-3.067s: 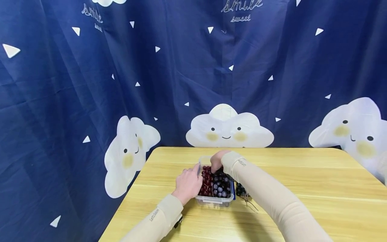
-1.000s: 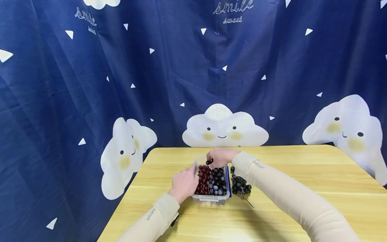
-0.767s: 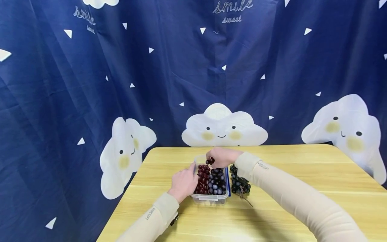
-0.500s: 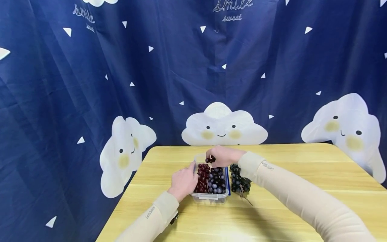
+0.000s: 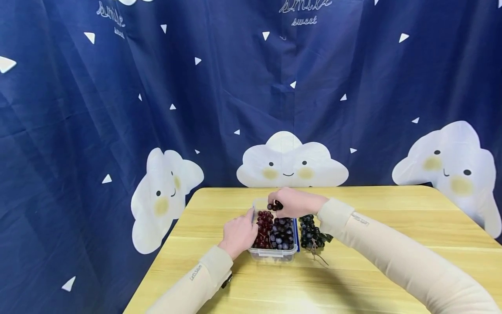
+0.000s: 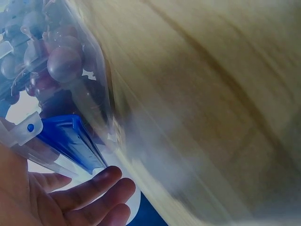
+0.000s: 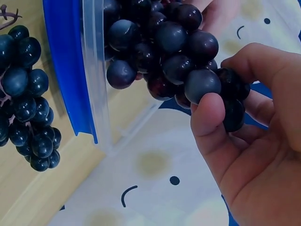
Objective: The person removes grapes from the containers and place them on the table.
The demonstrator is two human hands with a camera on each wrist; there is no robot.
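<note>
A clear plastic box [image 5: 270, 254] with blue side flaps holds a red grape bunch [image 5: 263, 226] on its left and a dark purple grape bunch [image 5: 281, 235] on its right. At the box's far end, my right hand [image 5: 296, 203] pinches the end grapes of the purple bunch between thumb and fingers, clearest in the right wrist view. My left hand [image 5: 239, 233] rests on the left side of the box, its index finger lying along the rim. In the left wrist view its fairly straight fingers [image 6: 94, 188] are beside a blue flap [image 6: 75, 141].
Right of the box, a third bunch of dark grapes [image 5: 310, 233] lies on the wooden table [image 5: 376, 222], its stem toward me. A blue curtain [image 5: 219, 87] with white clouds hangs behind the table. Small black devices sit at both wrists.
My right hand has risen from inside the box, with purple grapes now visible in its fingers, and the forearm has swung slightly right. My left hand stays at the box; the head view has shifted.
</note>
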